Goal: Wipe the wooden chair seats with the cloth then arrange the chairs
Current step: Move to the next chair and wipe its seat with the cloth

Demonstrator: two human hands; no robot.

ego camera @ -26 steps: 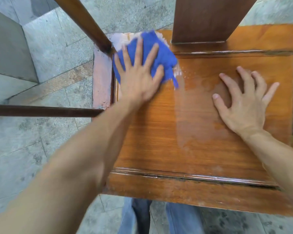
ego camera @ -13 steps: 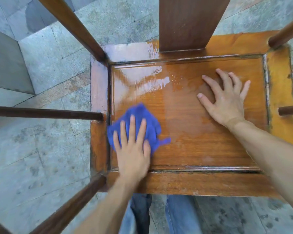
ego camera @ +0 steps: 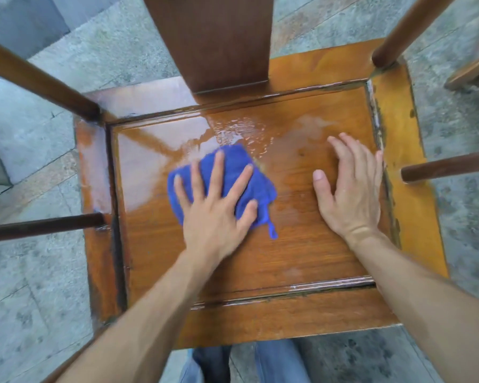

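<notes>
Grey mottled stone-tile floor (ego camera: 39,272) seen all round. Pale brownish tile strip (ego camera: 33,178) set into it at left. Blue denim trouser legs (ego camera: 277,363) seen at bottom edge.

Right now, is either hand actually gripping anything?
No. The left hand presses flat on the blue cloth; the right hand rests flat on the chair seat.

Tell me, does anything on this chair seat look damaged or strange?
Yes. The finish on the wooden chair seat is worn and flaking along the panel groove at the right edge and the near edge. The far part is wet and shiny.
</notes>
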